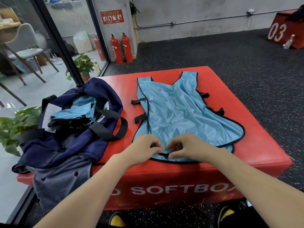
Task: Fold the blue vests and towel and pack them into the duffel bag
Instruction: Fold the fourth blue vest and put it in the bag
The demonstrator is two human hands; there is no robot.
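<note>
A light blue mesh vest (181, 111) with black trim and black side straps lies spread flat on the red soft box (256, 145), its shoulders pointing away from me. My left hand (144, 148) and my right hand (185, 147) sit close together at its near hem, each with fingers curled, pinching the black-trimmed edge. To the left the navy duffel bag (92, 142) lies open on the box, with several folded light blue vests (74, 111) stacked inside. A grey towel (60, 180) hangs over the box's near left corner, in front of the bag.
The bag's black handles (115, 127) flop toward the vest. Potted plants (14, 127) stand at the left by a glass wall. Two red fire extinguishers (121, 48) stand at the back wall, and another red box marked 03 (283, 32) sits far right. Dark speckled floor surrounds the box.
</note>
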